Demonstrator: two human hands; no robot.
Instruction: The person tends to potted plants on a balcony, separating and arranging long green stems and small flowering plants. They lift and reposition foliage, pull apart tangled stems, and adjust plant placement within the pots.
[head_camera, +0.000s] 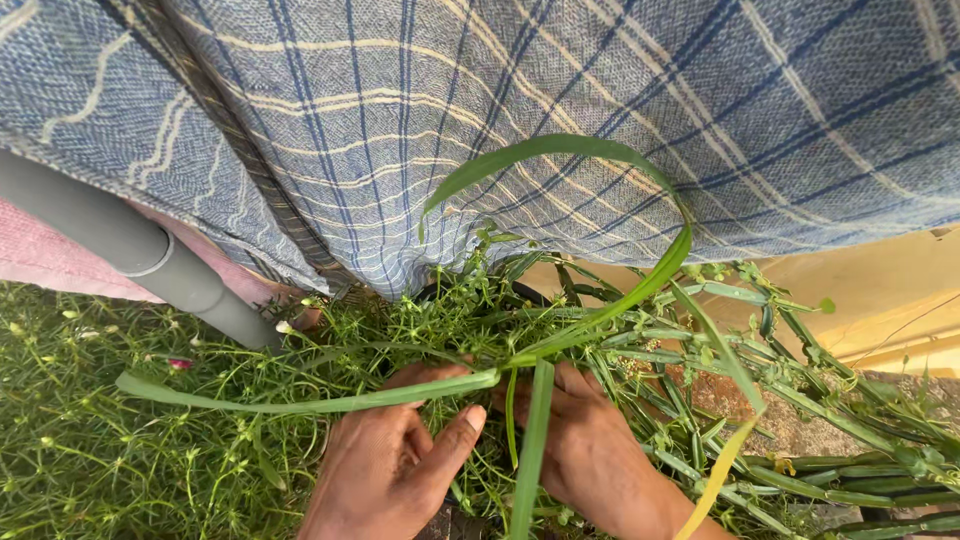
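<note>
Here both bare hands are working low in a clump of long-bladed grass (560, 330), right at its base, where the blades are fanning out above the knuckles. The left hand (385, 465) is lying half open, thumb spread toward the right hand, with one long blade (300, 402) crossing just over its fingers; whether it is pinching anything I cannot tell. The right hand (595, 450) is curling in beside it, fingers tucked under the stems, and its hold is hidden by the foliage as well.

The grass is looking light, soft and bendy: the tallest blade is arching over and drooping under its own weight, so it would likely tear or slip if pulled by the tips. A firmer hold seems to lie low, near the roots, where the stems are bunching between the two hands.

Fine, feathery ground cover (100, 450) is spreading away to the left of the left hand. A grey pipe (130, 245) is slanting above it, and a blue checked cloth (600, 110) is hanging beyond both hands.
</note>
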